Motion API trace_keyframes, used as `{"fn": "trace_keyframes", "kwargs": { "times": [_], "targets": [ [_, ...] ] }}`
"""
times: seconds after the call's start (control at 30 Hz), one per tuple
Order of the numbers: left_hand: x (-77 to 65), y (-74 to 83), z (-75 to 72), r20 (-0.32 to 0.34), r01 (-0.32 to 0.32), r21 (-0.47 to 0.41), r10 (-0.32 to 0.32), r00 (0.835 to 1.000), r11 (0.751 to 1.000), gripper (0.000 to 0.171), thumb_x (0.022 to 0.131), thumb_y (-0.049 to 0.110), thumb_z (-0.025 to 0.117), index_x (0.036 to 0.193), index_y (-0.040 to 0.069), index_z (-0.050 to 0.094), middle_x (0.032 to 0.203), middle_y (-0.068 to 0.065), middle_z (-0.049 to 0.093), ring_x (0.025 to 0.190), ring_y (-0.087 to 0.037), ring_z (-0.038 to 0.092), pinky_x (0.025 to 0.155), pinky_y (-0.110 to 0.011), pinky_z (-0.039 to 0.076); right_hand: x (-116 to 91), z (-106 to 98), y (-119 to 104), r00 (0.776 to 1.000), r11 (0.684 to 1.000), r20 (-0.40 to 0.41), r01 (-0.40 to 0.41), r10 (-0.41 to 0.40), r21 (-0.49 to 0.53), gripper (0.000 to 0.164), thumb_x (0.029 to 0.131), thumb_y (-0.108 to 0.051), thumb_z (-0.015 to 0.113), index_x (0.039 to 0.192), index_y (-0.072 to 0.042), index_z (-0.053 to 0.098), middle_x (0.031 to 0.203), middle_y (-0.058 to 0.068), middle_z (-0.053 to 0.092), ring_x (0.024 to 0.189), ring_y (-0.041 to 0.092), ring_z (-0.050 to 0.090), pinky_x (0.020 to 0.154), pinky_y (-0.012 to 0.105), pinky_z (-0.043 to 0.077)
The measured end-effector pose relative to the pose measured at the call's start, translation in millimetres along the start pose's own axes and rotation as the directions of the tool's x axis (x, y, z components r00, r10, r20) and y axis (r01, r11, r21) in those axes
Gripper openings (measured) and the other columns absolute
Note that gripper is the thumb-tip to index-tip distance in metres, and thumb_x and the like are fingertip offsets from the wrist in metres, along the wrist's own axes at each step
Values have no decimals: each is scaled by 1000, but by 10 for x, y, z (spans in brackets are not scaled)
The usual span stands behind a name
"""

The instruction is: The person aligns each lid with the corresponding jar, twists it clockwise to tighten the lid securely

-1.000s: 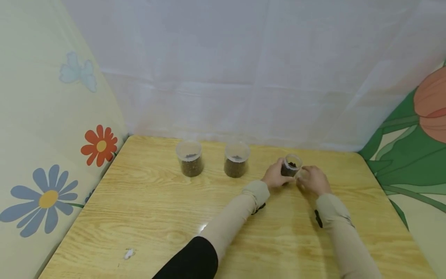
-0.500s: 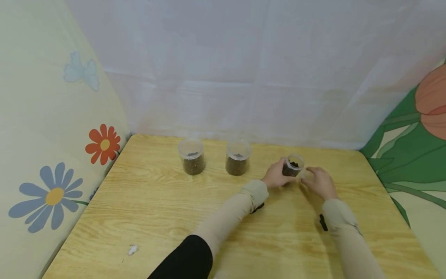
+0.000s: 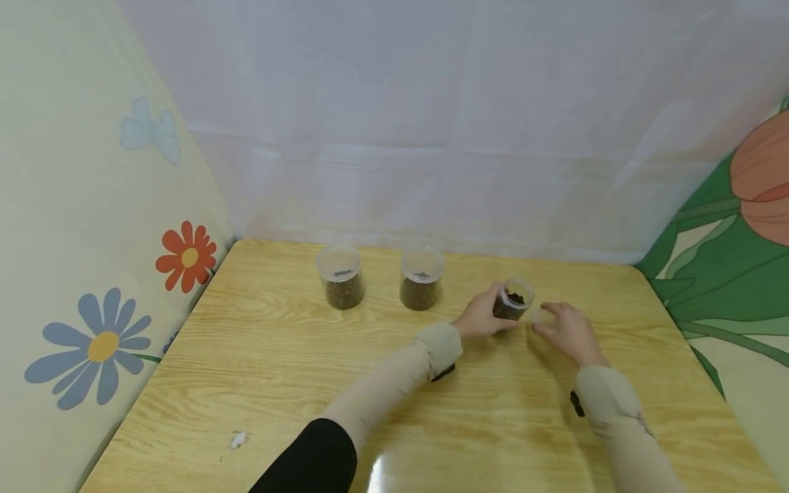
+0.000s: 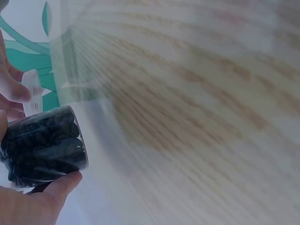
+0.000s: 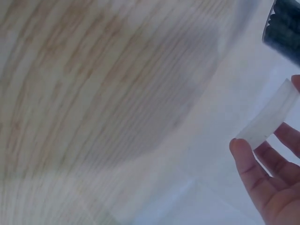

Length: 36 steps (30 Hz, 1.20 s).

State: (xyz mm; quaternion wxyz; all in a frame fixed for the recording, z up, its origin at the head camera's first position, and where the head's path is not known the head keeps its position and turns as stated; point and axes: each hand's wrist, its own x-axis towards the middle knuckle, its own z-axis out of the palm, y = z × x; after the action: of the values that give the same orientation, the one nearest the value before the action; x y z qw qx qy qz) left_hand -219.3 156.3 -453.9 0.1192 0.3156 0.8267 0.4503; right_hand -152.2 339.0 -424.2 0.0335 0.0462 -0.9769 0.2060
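My left hand (image 3: 483, 316) grips a small clear jar (image 3: 510, 309), tilted, its mouth uncovered. Dark, bean-like pieces fill much of the jar (image 4: 44, 147) in the left wrist view. Just to the right, my right hand (image 3: 570, 332) pinches a round translucent lid (image 5: 269, 116) by its edge between thumb and fingers. The lid (image 4: 32, 91) is apart from the jar's mouth but close to it. In the right wrist view only part of the jar (image 5: 285, 30) shows, at the top right corner.
Two larger clear jars with lids, a left one (image 3: 344, 291) and a middle one (image 3: 420, 291), stand upright near the back of the wooden table (image 3: 277, 356), partly filled with dark contents. A white cloth (image 3: 370, 137) hangs behind; flower-patterned panels flank both sides.
My right hand has drawn away from the jar to the right with the lid, opening a gap. My left hand and the jar have shifted slightly, and the jar leans more.
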Motion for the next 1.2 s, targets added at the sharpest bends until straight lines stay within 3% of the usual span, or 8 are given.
{"fn": "trace_keyframes", "kwargs": {
  "times": [0.6,0.77,1.03,1.2],
  "targets": [
    [-333,0,-140,76,-20,53,16,997,998,61,81,35,68,130,14,38,121,-3,52,111,-12,50,90,-24,42,-194,-12,-228,999,999,54,6,-8,42,52,82,-18,65,120,13,48,116,36,47,103,52,46,82,62,39],
    [-429,1,-173,79,-27,20,25,997,999,62,81,33,68,131,12,38,120,-3,53,110,-12,50,90,-26,42,-223,6,-275,999,999,30,32,-34,39,49,81,-15,67,118,13,50,116,35,49,103,51,47,82,61,40],
    [-622,-82,-230,106,-14,74,6,994,997,59,80,36,69,127,15,40,119,-2,54,109,-12,51,90,-26,42,-279,84,-378,998,996,26,54,-56,68,48,80,-15,67,117,11,52,116,33,50,105,50,46,85,61,38],
    [-722,-75,-273,119,-50,61,43,992,997,62,80,33,69,129,10,39,123,-4,52,112,-13,50,91,-26,41,-316,120,-458,998,995,6,65,-66,79,47,79,-14,68,116,10,53,114,33,51,103,49,48,84,60,39]
  ]
}}
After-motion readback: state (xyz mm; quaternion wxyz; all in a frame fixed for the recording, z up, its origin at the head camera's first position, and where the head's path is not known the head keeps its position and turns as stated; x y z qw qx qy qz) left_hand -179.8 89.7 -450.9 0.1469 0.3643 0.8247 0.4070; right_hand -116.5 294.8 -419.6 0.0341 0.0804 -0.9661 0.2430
